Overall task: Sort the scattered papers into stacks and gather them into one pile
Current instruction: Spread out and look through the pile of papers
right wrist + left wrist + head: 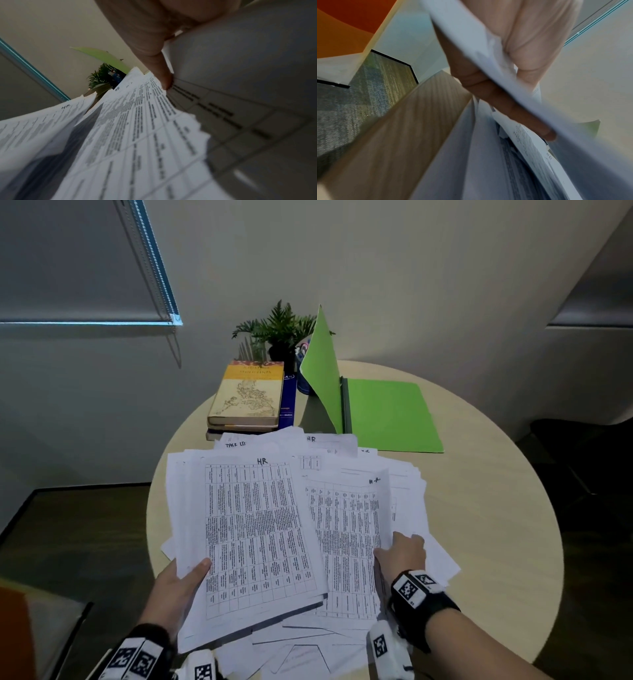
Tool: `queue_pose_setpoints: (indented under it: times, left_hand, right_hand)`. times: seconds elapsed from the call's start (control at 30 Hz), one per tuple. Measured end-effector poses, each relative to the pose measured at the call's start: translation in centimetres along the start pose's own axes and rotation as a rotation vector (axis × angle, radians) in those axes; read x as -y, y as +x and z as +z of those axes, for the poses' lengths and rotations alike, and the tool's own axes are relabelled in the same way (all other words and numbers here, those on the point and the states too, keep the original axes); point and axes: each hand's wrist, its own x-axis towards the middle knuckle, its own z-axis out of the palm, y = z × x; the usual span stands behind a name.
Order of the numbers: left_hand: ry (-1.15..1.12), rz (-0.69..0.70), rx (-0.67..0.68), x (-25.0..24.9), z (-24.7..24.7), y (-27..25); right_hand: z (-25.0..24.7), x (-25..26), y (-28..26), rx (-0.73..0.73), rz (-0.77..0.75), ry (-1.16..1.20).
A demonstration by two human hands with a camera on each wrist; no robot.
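A loose heap of white printed papers (pixel 404 487) covers the near half of the round table (pixel 486 508). My left hand (pixel 181 580) grips a lifted stack of "HR" table sheets (pixel 260 529) at its lower left corner, thumb on top and fingers (pixel 505 102) underneath. My right hand (pixel 402 553) pinches the right edge of another "HR" sheet (pixel 346 529) and lifts that edge off the heap; in the right wrist view the thumb (pixel 154 54) presses on this sheet (pixel 137 135). Further sheets lie under both.
An open green folder (pixel 387 412) lies at the back right of the table, one flap standing up. A pile of books (pixel 250 395), a small potted plant (pixel 281 330) and a pen cup stand at the back. Bare wood shows on the right side.
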Motion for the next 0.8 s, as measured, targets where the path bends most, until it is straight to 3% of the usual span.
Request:
queue_pose_setpoints:
  times: [0.13,0.27,0.6,0.7,0.8]
  left_hand:
    - [-0.011,-0.005,0.001,-0.1,0.0,-0.2]
    - [-0.027,-0.04,-0.007,0.0,-0.4,-0.3]
    - [-0.015,-0.031,-0.008,-0.1,-1.0,0.2]
    - [-0.005,0.021,0.022,-0.5,-0.2,0.0]
    - [-0.002,0.038,0.027,-0.7,0.5,-0.1]
  right_hand:
    - [-0.9,-0.7,-0.1,-0.095,-0.05,0.309]
    - [-3.4,-1.3,-1.5,-0.1,-0.015,0.645]
    - [-14.2,-1.4,-0.1,-0.231,-0.219,0.82]
    - [-16.0,-2.1,0.6,-0.241,-0.262,0.891]
    - [-16.3,-2.6,0.4,-0.255,-0.303,0.805]
